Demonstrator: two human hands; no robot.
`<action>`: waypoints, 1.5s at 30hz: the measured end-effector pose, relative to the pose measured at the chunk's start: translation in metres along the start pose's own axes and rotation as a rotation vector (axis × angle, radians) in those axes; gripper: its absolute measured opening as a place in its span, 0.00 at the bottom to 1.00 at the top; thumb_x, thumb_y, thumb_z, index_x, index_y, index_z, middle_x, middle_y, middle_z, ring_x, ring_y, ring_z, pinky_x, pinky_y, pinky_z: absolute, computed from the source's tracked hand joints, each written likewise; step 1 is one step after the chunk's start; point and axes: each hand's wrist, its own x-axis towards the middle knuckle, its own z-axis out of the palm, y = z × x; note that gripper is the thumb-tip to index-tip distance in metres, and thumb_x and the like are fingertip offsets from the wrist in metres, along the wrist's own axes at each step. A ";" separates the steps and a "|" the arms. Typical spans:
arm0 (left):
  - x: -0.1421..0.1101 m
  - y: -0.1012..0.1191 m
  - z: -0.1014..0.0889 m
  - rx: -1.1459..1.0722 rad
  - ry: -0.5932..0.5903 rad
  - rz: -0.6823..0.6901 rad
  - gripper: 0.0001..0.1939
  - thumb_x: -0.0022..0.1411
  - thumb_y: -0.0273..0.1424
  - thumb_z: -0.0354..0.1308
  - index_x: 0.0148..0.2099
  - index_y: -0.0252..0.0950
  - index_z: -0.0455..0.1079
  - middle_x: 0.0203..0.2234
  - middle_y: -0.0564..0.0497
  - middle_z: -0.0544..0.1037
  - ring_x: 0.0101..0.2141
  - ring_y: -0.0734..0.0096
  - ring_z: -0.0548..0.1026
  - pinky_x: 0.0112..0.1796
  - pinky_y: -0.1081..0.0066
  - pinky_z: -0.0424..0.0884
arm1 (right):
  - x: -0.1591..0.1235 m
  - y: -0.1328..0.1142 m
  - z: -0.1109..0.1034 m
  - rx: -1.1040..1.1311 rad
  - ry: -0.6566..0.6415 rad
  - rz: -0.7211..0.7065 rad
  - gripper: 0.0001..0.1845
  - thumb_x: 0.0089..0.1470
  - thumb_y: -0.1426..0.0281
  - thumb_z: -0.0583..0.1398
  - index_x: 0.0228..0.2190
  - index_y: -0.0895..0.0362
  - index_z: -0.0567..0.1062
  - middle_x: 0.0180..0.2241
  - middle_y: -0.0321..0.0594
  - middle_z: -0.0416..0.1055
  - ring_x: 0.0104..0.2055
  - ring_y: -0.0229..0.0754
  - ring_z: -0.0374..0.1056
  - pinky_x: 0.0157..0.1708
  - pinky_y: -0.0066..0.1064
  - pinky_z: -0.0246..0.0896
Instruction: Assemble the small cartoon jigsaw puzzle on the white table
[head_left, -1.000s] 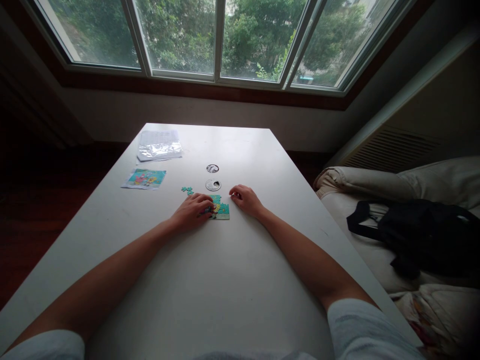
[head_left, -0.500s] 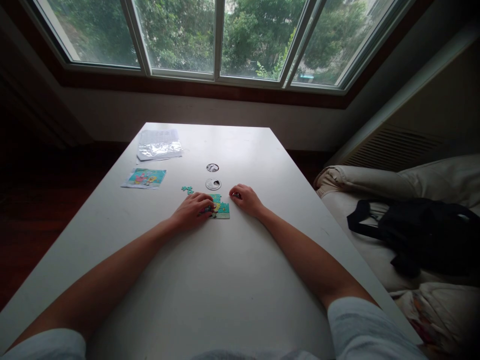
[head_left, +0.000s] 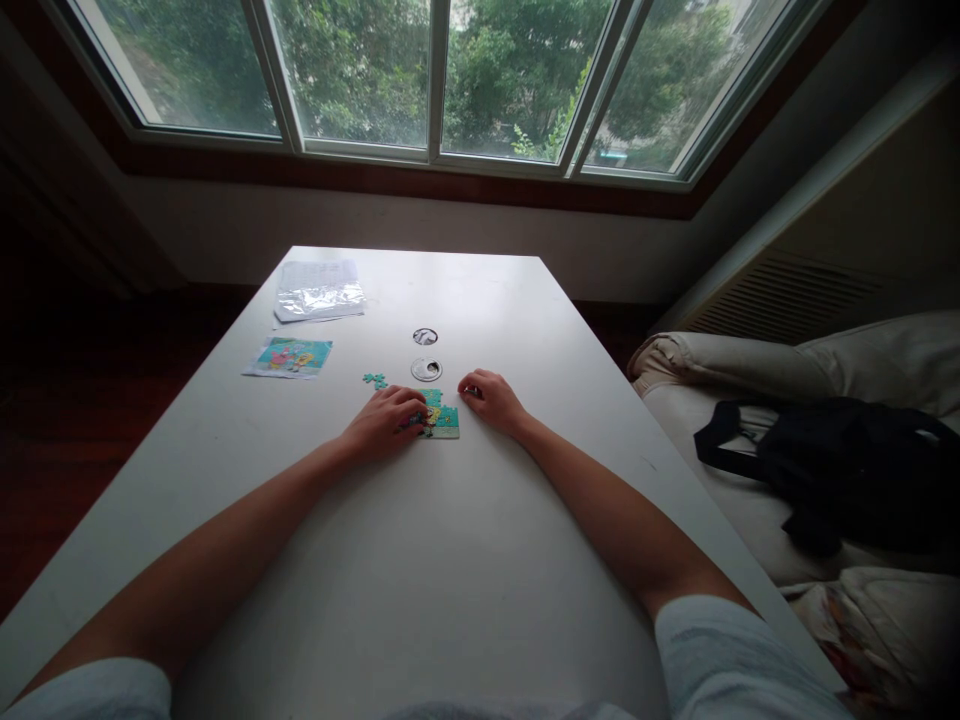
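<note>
A partly assembled jigsaw puzzle, teal with a yellow cartoon figure, lies flat on the white table. My left hand covers its left part, fingers bent and pressed onto it; what is under the palm is hidden. Just right of the puzzle, apart from it, my right hand rests on the tabletop with its fingers curled together. Whatever may be between those fingertips is too small to make out. A few loose teal puzzle pieces lie beyond my left hand.
Past the puzzle, two round fittings are set in the table. A cartoon picture sheet and a clear plastic packet with paper lie at the left. A dark bag sits on the pale sofa to the right, and a window is ahead.
</note>
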 end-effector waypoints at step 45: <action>0.000 0.000 0.000 0.002 0.001 -0.001 0.11 0.68 0.34 0.56 0.51 0.45 0.74 0.54 0.49 0.76 0.54 0.56 0.70 0.56 0.55 0.64 | -0.001 -0.004 -0.003 0.008 -0.029 0.022 0.12 0.53 0.79 0.59 0.36 0.54 0.78 0.34 0.36 0.70 0.31 0.37 0.64 0.37 0.30 0.56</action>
